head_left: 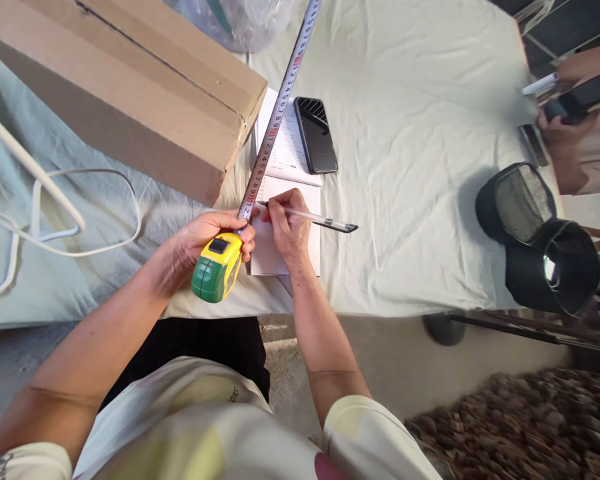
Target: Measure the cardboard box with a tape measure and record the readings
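I see left fingers [249,245] closed on the tape measure [216,267], blade [280,100] running away from them; right fingers [280,210] grip the pen [320,220], tip just beside it

Box: cardboard box [130,87], upper left on the sheeted surface [420,133]
Phone: black smartphone [316,135], right of box
Cable: white cable [90,171], looped left

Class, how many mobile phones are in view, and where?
2. One black flat smartphone lies on the white paper notepad; one dark phone is in another person's hand, upper right. More may be hidden.
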Action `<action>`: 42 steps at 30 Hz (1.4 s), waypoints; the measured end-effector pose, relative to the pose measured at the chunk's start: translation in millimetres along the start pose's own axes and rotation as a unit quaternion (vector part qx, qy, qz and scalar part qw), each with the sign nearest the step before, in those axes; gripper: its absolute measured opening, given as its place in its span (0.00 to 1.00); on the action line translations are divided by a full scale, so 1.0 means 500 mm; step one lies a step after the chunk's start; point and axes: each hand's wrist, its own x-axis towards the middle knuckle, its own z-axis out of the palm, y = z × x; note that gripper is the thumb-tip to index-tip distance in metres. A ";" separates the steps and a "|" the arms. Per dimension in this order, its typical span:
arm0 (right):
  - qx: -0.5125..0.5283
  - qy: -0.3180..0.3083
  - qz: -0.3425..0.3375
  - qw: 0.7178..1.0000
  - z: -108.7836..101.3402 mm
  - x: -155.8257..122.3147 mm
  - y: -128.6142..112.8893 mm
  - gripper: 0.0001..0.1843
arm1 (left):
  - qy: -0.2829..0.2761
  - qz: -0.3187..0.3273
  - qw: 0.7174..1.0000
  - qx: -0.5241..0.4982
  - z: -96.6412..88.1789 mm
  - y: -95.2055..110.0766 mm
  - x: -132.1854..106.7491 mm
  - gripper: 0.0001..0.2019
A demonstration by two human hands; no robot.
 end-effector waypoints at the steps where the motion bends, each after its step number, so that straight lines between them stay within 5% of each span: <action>1: 0.004 0.001 0.004 1.000 0.000 0.000 0.000 0.09 | 0.000 0.001 1.000 0.002 0.000 0.000 0.000 0.07; 42: -0.015 0.031 0.003 0.999 0.000 -0.001 -0.001 0.08 | -0.005 0.006 1.000 0.018 -0.006 -0.001 0.003 0.07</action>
